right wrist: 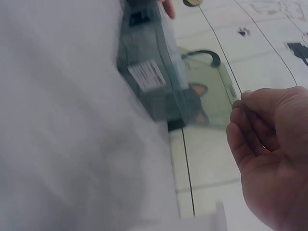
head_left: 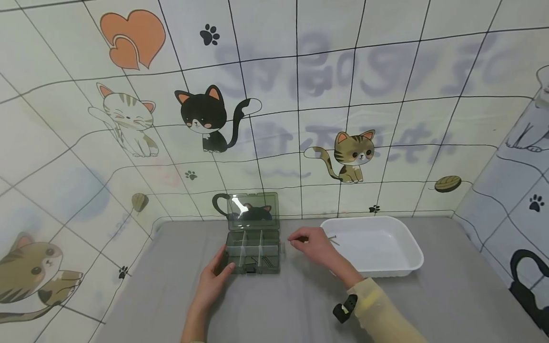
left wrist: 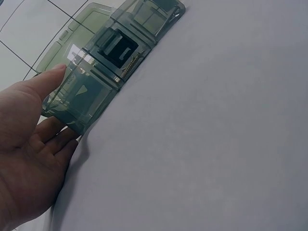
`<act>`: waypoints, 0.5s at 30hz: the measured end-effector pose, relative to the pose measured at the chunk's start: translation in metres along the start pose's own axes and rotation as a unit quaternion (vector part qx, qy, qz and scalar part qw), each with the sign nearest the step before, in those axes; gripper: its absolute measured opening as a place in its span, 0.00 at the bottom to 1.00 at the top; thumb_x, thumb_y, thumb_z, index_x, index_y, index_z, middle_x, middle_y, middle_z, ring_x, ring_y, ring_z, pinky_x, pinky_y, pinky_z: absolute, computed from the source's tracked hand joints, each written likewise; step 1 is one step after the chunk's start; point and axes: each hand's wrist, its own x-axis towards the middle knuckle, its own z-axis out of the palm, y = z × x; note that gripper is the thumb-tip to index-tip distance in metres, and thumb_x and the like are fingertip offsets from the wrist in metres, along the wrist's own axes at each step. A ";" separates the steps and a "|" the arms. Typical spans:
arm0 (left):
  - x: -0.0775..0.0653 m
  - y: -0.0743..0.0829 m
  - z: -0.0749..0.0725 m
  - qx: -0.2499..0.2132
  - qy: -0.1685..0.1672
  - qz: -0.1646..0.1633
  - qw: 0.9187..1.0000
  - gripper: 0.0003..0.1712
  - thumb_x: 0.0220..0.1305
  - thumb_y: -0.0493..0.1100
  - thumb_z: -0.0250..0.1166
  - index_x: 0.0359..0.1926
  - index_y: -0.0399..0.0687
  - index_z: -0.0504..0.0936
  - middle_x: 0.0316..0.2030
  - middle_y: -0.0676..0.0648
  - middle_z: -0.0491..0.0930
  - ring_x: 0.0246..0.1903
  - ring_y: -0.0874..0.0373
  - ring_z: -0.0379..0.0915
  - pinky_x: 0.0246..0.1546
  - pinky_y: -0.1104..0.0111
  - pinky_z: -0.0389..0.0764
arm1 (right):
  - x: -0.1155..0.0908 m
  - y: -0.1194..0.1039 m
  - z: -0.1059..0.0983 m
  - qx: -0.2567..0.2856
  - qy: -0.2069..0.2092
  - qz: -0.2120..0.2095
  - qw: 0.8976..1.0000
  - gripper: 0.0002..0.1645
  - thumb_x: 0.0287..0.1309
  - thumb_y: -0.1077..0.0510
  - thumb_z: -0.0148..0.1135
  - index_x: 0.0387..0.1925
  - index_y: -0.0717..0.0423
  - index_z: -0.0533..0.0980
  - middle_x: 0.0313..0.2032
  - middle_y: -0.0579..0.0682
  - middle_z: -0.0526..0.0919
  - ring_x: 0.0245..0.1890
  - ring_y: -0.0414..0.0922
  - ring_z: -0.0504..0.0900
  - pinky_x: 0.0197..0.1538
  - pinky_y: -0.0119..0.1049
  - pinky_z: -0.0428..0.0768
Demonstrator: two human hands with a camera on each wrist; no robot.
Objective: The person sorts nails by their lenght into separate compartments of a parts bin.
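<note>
A green see-through compartment box (head_left: pixel 270 250) stands with its lid (head_left: pixel 253 211) raised at the back. Dividers split its inside, and screws (head_left: pixel 268 261) lie in front compartments. My left hand (head_left: pixel 213 275) grips the box's left end, its thumb on the front edge and the other fingers around the side, as the left wrist view shows. To the right of the box is my right hand (head_left: pixel 315 245), raised, with thumb and forefinger tips together and the other fingers curled. Nothing shows between those fingertips in the right wrist view (right wrist: pixel 269 144).
A white tray (head_left: pixel 413 259) stands to the right, partly behind my right hand and forearm. Thin screws (head_left: pixel 333 240) lie at its left end. A grey cloth (head_left: pixel 274 309) covers the table, and a cat-print wall sheet (head_left: pixel 274 109) rises behind the box and tray.
</note>
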 end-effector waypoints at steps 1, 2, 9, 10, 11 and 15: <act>0.000 0.000 0.000 -0.001 -0.002 0.001 1.000 0.39 0.73 0.45 0.67 0.79 0.49 0.62 0.77 0.40 0.57 0.77 0.42 0.49 0.74 0.45 0.55 | -0.001 0.002 -0.005 -0.002 0.005 0.001 1.000 0.07 0.65 0.65 0.67 0.41 0.54 0.88 0.41 0.47 0.88 0.42 0.46 0.86 0.43 0.37 0.84; 0.000 0.000 0.000 -0.001 -0.003 0.000 1.000 0.39 0.72 0.46 0.67 0.79 0.49 0.62 0.77 0.40 0.58 0.77 0.42 0.49 0.74 0.46 0.55 | -0.002 0.004 -0.010 -0.005 0.010 -0.002 1.000 0.07 0.65 0.65 0.67 0.41 0.55 0.88 0.41 0.48 0.88 0.42 0.47 0.86 0.44 0.38 0.85; 0.000 0.000 0.000 -0.001 -0.004 -0.001 1.000 0.39 0.72 0.45 0.67 0.79 0.48 0.63 0.77 0.39 0.58 0.77 0.42 0.49 0.75 0.46 0.53 | -0.008 0.023 -0.038 -0.008 0.037 0.011 0.999 0.08 0.65 0.65 0.67 0.43 0.57 0.88 0.42 0.49 0.89 0.44 0.49 0.86 0.46 0.41 0.85; 0.000 0.000 0.000 0.001 -0.005 -0.002 1.000 0.39 0.73 0.45 0.67 0.79 0.48 0.62 0.77 0.40 0.57 0.77 0.42 0.48 0.75 0.47 0.53 | -0.009 0.026 -0.041 -0.010 0.039 0.015 0.999 0.08 0.65 0.65 0.67 0.43 0.57 0.88 0.42 0.49 0.89 0.44 0.48 0.86 0.47 0.41 0.85; 0.000 0.000 0.000 0.003 -0.004 -0.002 1.000 0.39 0.73 0.45 0.66 0.79 0.48 0.62 0.77 0.39 0.57 0.77 0.42 0.48 0.75 0.47 0.53 | -0.009 0.029 -0.043 -0.013 0.041 0.017 0.999 0.07 0.65 0.65 0.67 0.43 0.58 0.87 0.42 0.50 0.89 0.44 0.49 0.86 0.47 0.41 0.85; 0.001 0.000 0.000 0.005 -0.003 -0.002 1.000 0.39 0.73 0.46 0.66 0.79 0.48 0.62 0.77 0.39 0.57 0.77 0.42 0.48 0.75 0.46 0.54 | -0.011 0.038 -0.050 -0.017 0.051 0.035 0.998 0.08 0.66 0.66 0.66 0.43 0.60 0.87 0.42 0.51 0.89 0.43 0.50 0.86 0.46 0.41 0.84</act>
